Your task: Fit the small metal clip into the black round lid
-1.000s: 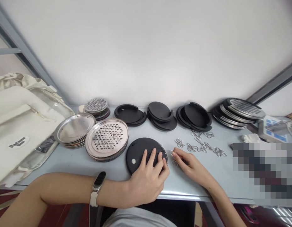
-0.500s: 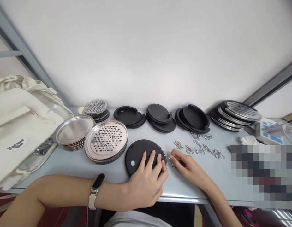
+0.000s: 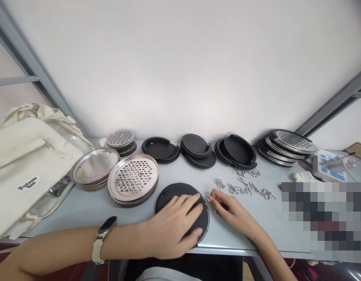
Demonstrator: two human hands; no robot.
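A round black disc [image 3: 168, 197] with a thin bright rim lies near the table's front edge. Across its top rests my left hand [image 3: 177, 222], fingers stretched out and thumb apart, covering much of the disc. My right hand [image 3: 224, 205] is just to the disc's right, thumb and forefinger pinching a small bent-wire clip [image 3: 208, 198]; most of that clip is hidden by the fingers. Several similar wire clips [image 3: 246, 189] lie loose behind my right hand.
Behind to the left are stacked round grater plates [image 3: 133, 177], plain metal discs [image 3: 96, 166] and smaller graters [image 3: 120, 137]. Black round trays [image 3: 196, 144] line the wall. Assembled graters [image 3: 294, 140] stand at back right. A cream bag [image 3: 19, 160] occupies the left end.
My left hand has shifted on the disc, its fingers now pointing more to the right and the thumb showing. The disc looks turned a little. My right hand keeps its pinch on the wire clip.
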